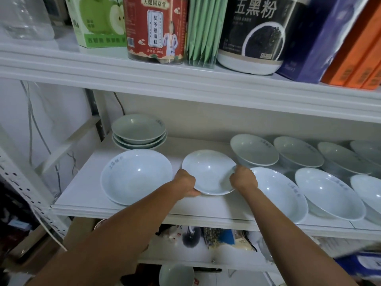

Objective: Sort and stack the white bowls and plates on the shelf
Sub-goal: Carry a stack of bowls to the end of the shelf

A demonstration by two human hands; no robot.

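I have the shallow white plate (208, 172) pinched at opposite rims, left hand (185, 182) and right hand (244, 178); the three-dish stack (139, 132) lies back-left, nearer my left; I judge that its destination.

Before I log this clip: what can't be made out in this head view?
- Fingertips of left hand and right hand: curled around the plate, so grip contact is hidden.
- Writing on the big bowl: too blurred to read.
- Bowls at far right: cut off by the frame edge, so the count is unknown.
- Stack: shadowed, exact count unclear.
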